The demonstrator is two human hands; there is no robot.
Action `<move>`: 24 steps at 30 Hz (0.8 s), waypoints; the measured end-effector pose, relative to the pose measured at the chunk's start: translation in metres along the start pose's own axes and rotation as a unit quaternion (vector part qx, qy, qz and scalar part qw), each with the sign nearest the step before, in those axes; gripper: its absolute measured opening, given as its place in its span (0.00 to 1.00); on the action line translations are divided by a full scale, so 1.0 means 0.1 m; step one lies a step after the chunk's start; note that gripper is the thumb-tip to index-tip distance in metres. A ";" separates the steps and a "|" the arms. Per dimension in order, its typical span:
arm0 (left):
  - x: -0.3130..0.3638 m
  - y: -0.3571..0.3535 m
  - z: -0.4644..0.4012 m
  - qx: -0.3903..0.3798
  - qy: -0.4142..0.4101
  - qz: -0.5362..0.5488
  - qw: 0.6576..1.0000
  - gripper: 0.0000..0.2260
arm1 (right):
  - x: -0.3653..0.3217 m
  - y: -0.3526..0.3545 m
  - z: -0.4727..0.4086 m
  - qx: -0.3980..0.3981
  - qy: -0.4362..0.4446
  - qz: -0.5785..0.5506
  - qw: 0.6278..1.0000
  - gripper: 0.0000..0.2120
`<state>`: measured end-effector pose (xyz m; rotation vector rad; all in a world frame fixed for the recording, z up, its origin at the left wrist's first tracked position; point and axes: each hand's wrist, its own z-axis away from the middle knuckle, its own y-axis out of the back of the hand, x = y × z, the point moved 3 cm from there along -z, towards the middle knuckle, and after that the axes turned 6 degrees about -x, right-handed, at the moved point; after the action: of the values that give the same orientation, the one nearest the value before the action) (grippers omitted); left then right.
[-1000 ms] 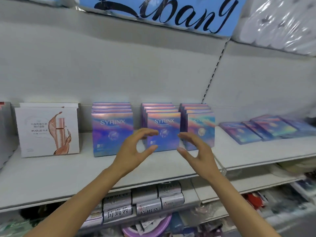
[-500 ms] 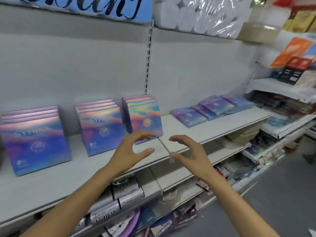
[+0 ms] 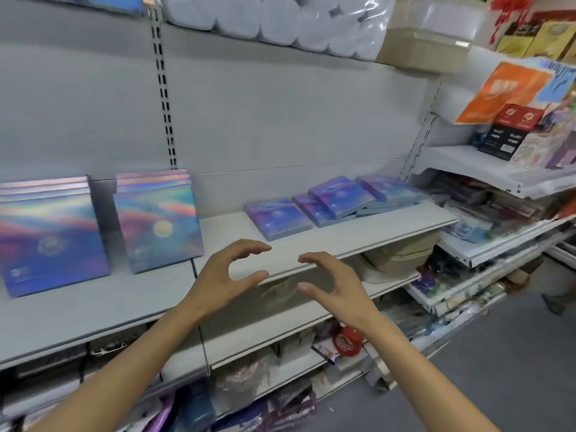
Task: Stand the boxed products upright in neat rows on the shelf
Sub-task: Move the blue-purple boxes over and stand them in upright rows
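Observation:
Two rows of iridescent purple-blue boxes stand upright on the white shelf (image 3: 358, 235): one row (image 3: 50, 241) at the far left, another row (image 3: 159, 226) beside it. Further right, several of the same boxes (image 3: 336, 204) lie flat and overlapping near the back panel. My left hand (image 3: 227, 275) and my right hand (image 3: 336, 288) hover side by side in front of the shelf edge, fingers half curled and facing each other, holding nothing. Both hands are apart from every box.
Packs of white paper rolls (image 3: 274, 23) sit on the shelf above. A lower shelf holds beige bowls (image 3: 399, 257) and packaged goods. To the right an angled rack (image 3: 498, 179) carries mixed boxes. Grey floor (image 3: 498, 369) lies at the lower right.
My view has swung to the right, so the upright rows slid left and the flat boxes came toward the centre. Both hands kept their empty, half-curled pose and moved right along the shelf edge.

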<state>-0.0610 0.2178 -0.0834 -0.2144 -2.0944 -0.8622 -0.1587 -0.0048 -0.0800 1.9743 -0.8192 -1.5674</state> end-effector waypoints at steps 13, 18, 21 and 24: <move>-0.80 -0.26 -1.09 0.004 0.057 -0.044 0.997 0.18 | 1.01 0.35 -1.09 -0.033 -0.046 0.025 0.998 0.26; -1.21 -0.33 -1.54 0.006 0.066 -0.043 0.997 0.18 | 1.37 0.43 -1.56 -0.083 -0.089 0.065 0.990 0.31; -1.46 -0.42 -1.64 -0.025 0.101 -0.042 0.994 0.21 | 1.51 0.49 -1.75 -0.117 -0.108 0.084 0.984 0.31; -1.61 -0.51 -1.67 -0.050 0.124 -0.079 0.988 0.23 | 1.67 0.50 -1.88 -0.161 -0.094 0.162 0.969 0.32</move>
<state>0.1263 0.0952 -0.1625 0.0080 -1.8565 -1.0351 0.0440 -0.1578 -0.1174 1.4027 -0.8478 -1.5877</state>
